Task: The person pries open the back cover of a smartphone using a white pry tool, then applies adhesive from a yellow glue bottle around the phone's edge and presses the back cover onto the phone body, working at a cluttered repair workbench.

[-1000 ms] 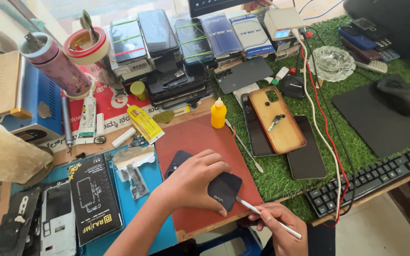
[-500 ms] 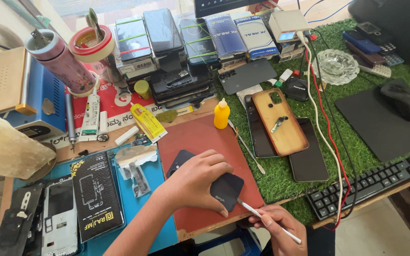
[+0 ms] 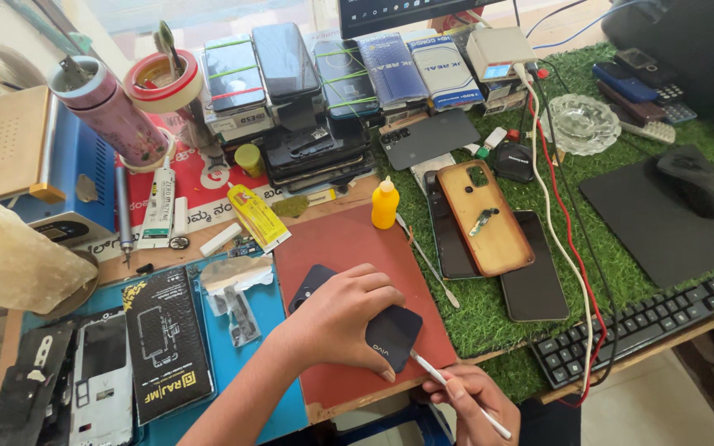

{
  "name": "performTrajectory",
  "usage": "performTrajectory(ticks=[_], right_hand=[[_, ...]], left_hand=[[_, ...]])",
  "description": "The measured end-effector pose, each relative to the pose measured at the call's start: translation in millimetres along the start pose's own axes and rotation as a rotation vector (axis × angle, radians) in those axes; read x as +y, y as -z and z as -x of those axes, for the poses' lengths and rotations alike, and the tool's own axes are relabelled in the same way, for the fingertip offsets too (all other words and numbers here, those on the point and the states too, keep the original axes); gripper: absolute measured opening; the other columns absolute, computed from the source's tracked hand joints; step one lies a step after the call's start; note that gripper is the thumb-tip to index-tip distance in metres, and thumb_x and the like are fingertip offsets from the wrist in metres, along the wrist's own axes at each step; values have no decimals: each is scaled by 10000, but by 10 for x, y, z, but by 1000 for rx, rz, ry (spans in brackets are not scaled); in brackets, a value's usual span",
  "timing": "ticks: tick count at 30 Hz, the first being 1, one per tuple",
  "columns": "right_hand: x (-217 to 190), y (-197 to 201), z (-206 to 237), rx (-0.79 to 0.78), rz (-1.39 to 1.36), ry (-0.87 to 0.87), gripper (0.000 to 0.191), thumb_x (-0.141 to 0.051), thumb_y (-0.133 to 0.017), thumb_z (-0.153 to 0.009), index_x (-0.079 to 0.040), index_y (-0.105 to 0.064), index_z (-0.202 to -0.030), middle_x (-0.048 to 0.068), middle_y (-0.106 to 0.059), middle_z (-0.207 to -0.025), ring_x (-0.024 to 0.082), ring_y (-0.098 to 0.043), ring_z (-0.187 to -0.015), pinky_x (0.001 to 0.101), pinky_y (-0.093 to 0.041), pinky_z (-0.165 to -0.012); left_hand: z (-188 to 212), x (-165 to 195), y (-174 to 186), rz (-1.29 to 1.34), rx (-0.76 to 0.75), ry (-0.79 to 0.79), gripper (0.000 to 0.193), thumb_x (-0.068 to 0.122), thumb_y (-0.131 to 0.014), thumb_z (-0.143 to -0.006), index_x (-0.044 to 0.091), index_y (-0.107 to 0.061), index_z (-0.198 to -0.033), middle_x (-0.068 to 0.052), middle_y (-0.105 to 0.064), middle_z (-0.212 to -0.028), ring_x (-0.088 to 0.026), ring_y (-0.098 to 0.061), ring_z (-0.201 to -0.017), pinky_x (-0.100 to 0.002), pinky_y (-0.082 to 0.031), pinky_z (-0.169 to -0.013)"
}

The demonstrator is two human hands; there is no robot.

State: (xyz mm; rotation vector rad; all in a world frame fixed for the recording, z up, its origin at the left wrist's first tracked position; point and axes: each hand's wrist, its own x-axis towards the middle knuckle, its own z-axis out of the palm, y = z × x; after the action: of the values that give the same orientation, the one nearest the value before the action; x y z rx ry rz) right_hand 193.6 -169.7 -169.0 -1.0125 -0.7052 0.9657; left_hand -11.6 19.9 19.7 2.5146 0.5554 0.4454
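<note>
A dark phone (image 3: pixel 390 334) lies back-up on a red-brown mat (image 3: pixel 345 248) near the desk's front edge. My left hand (image 3: pixel 340 318) presses flat on its middle and covers most of it; only its two ends show. My right hand (image 3: pixel 473 400) holds a thin white tool (image 3: pixel 456 388) like a pen, with the tip touching the phone's lower right corner. A small yellow bottle (image 3: pixel 384 204) stands at the mat's far right corner.
Green turf (image 3: pixel 489 306) holds a tan phone case (image 3: pixel 487 219), dark phones, a glass ashtray (image 3: pixel 580 124), a mouse on a black pad and a keyboard (image 3: pixel 654 326). Stacked phone boxes line the back. A blue mat (image 3: pixel 270 330) with phone parts lies left.
Both hands stay on the phone and the tool. The camera has shifted slightly; the tool's tip has kept to the phone's corner.
</note>
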Motion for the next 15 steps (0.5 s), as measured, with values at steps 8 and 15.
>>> performTrajectory(ticks=[8, 15], right_hand=[[21, 37, 94, 55, 65, -27, 203, 0, -619, -907, 174, -724, -914, 321, -714, -955, 352, -765, -820, 387, -622, -686], [26, 87, 110, 24, 64, -7, 199, 5, -633, -920, 178, -731, -907, 332, -733, -950, 357, -761, -767, 405, -641, -693]], left_hand=[[4, -6, -6, 6, 5, -21, 850, 491, -939, -441, 16, -690, -1101, -99, -683, -1035, -323, -622, -1041, -420, -504, -926], [9, -7, 0, 12, 10, -11, 840, 485, -936, -450, 31, -692, -1113, -88, -684, -1039, -317, -623, -1040, -416, -510, -910]])
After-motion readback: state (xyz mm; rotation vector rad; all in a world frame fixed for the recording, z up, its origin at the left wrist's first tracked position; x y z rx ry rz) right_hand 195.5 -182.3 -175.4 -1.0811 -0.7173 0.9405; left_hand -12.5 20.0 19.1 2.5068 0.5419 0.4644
